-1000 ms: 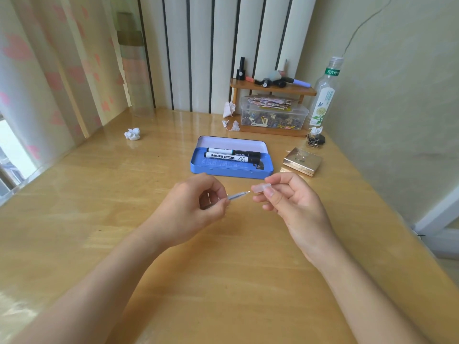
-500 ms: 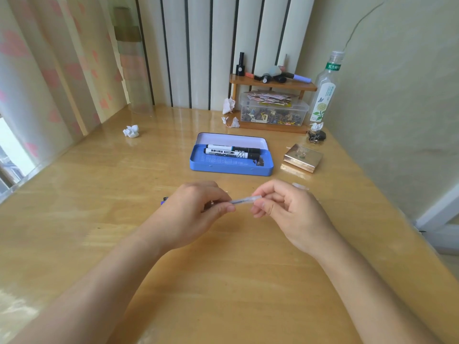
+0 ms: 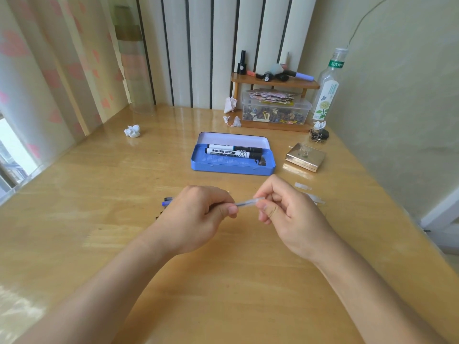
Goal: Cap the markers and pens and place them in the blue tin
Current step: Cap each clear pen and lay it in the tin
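While the crumpled paper ball [image 3: 132,131] lies far off on the left of the wooden desk [image 3: 104,184], my left hand [image 3: 196,217] is curled shut around the barrel of a pen [image 3: 244,203], held just above the desk in front of me. Only a short clear stretch of that pen shows, running level between my two hands; its blue back end [image 3: 167,201] pokes out past my left knuckles. Beyond my hands, farther along the desk, the blue tin [image 3: 233,167] sits open with its lid [image 3: 233,138] lying back, and two black-and-white markers [image 3: 233,152] rest side by side inside, both capped, lengthwise along the far wall of the tin. Behind it stands a small wooden shelf [image 3: 274,83] against the striped wall, with a clear plastic box [image 3: 275,109] of scraps under it. My right hand [image 3: 288,214] meets the pen's tip end, thumb and fingers pinched together on the clear cap [image 3: 257,200] that covers it; whether the cap is fully seated I cannot tell. To the right of the tin lies a small gold box [image 3: 305,157], and near my right hand two more clear caps [image 3: 303,186] lie loose on the desk. A clear bottle [image 3: 327,90] with a green label stands at the back right corner.
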